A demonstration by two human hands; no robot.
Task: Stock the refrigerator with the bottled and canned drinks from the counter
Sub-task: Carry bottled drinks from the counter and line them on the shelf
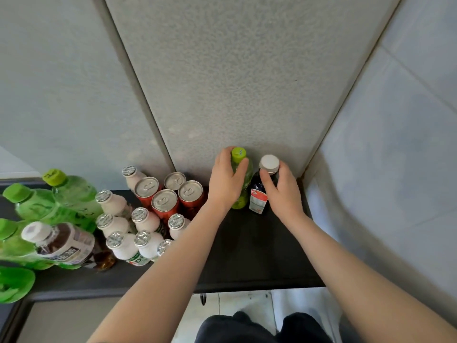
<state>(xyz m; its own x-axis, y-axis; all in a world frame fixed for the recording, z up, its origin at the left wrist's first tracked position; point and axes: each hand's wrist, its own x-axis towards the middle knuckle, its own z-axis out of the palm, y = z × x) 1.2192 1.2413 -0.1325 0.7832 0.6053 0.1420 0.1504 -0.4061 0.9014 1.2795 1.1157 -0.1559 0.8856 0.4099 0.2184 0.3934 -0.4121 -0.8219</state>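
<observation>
Left hand (226,180) grips green bottle (243,186); right hand (283,191) seemingly grips dark bottle (259,194).

Grey speckled wall (235,70) meets pale tiled wall (395,144) behind a dark counter (259,256).

Counter (259,256): large bottles (71,194) far left, small bottles (146,220) right of them, cans (164,201) behind most. Back-right corner at wall (235,82): narrow-cap bottle (248,180) left, wide-cap bottle (257,196) right, side by side.

Shiny metal can tops (165,200), matt black counter (259,256), speckled rough wall (235,82).
</observation>
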